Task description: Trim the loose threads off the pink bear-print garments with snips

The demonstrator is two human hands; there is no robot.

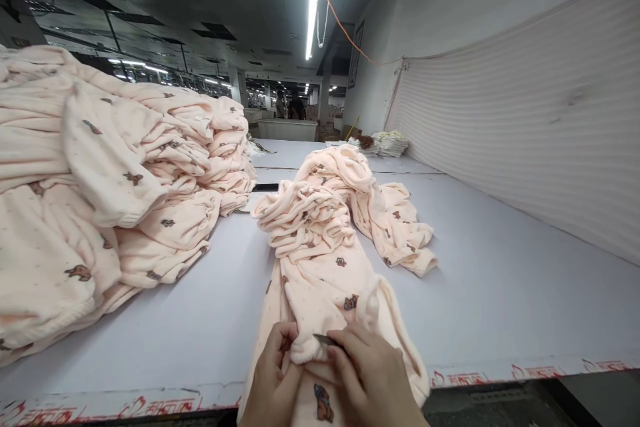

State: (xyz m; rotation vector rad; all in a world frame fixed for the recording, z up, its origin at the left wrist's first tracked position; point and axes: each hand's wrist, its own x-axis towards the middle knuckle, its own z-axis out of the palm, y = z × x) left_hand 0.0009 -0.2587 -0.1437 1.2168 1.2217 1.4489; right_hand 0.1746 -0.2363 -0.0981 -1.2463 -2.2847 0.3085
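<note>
A pale pink plush garment point(320, 287) with small brown bear prints lies bunched along the table and hangs over its front edge. My left hand point(276, 370) is closed, pinching the gathered end of a fabric piece, which looks like a cuff. From the right, my right hand point(373, 370) is closed around small dark metal thread snips point(327, 341). Their tip points left, at the pinched fabric; the rest is hidden inside my fingers. Beyond the bunched part, more of the same pink fabric point(395, 220) spreads to the right.
On the left rises a large pile of matching pink garments point(125, 167). A dark phone point(265, 187) lies beside it on the pale table point(500, 287). Stacked white cloths point(390, 144) sit at the far end. Striped fabric point(540, 107) hangs along the right wall. People stand far back.
</note>
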